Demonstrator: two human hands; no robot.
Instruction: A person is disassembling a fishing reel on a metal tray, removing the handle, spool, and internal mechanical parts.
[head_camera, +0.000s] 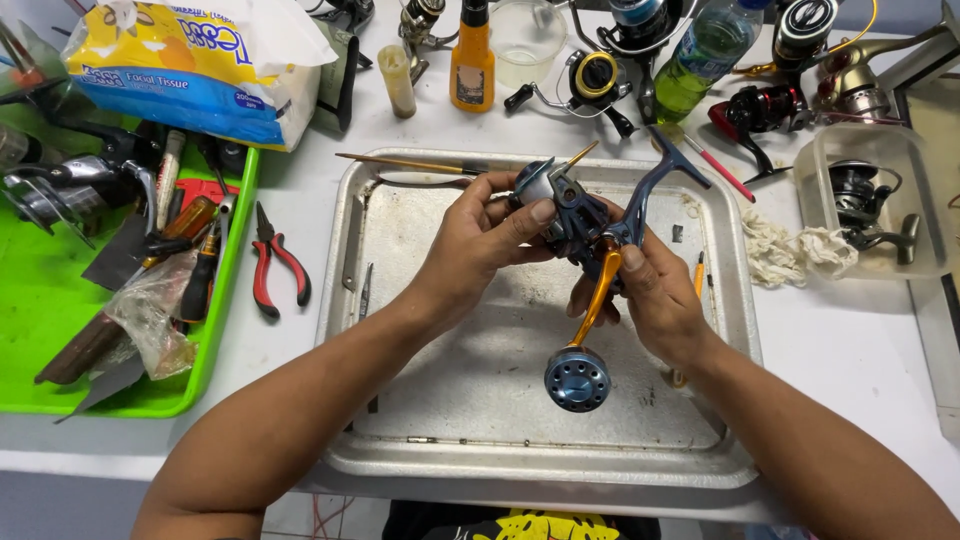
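Currently both hands hold one blue spinning reel (578, 222) in the air above the metal tray (400, 300), mid-way through bench work on it. Left hand (480, 240) is wrapped on the spool end, thumb pressed on the reel body. Right hand (655, 300) is clamped on the body from the other side, fingers curled under. The gold crank arm (598, 295) hangs down between the hands, its round blue knob (577, 379) just below them. Reel foot (665, 170) sticks up and away past the right hand. Judgement: inspect-or-adjust step, reel braced, no tool in hand. Next move likely needs one hand freed while the other keeps the body steady. Red pliers (275, 262) lie well to the left of the left hand; a thin brush (420, 164) lies just beyond it on the tray rim.
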